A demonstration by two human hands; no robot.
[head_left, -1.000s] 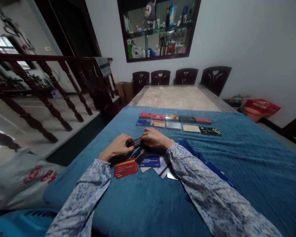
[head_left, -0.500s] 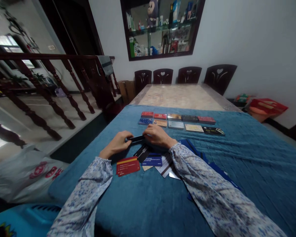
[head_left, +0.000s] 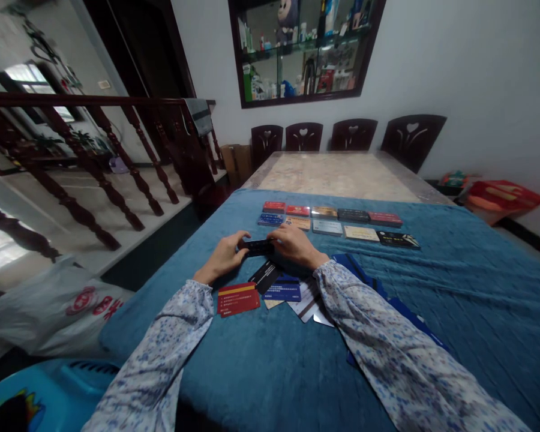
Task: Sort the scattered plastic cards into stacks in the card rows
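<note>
A dark card or thin stack of black cards (head_left: 258,246) stands on its long edge, tilted, just above the cloth. My left hand (head_left: 225,257) pinches its left end between thumb and fingers, and my right hand (head_left: 297,245) grips the right end. Below them lie a loose black card (head_left: 265,276), a red card (head_left: 238,299) with a gold stripe, a blue card (head_left: 282,290) and some whitish cards (head_left: 302,307), overlapping in a fan. Beyond my hands, several card stacks make two rows, among them a red stack (head_left: 273,207), a pale blue stack (head_left: 327,227) and a black stack (head_left: 398,239).
Blue cards (head_left: 409,318) are spread to the right, partly under my right sleeve. A blue cloth (head_left: 234,360) covers the near part of the marble-topped table (head_left: 333,171). Dark chairs (head_left: 354,133) stand at the far end. White plastic bags (head_left: 58,312) and a blue stool (head_left: 45,390) are at the left.
The dark card has turned from nearly edge-on to show more of its face. My hands keep hold of both ends. The whole view has shifted slightly.
</note>
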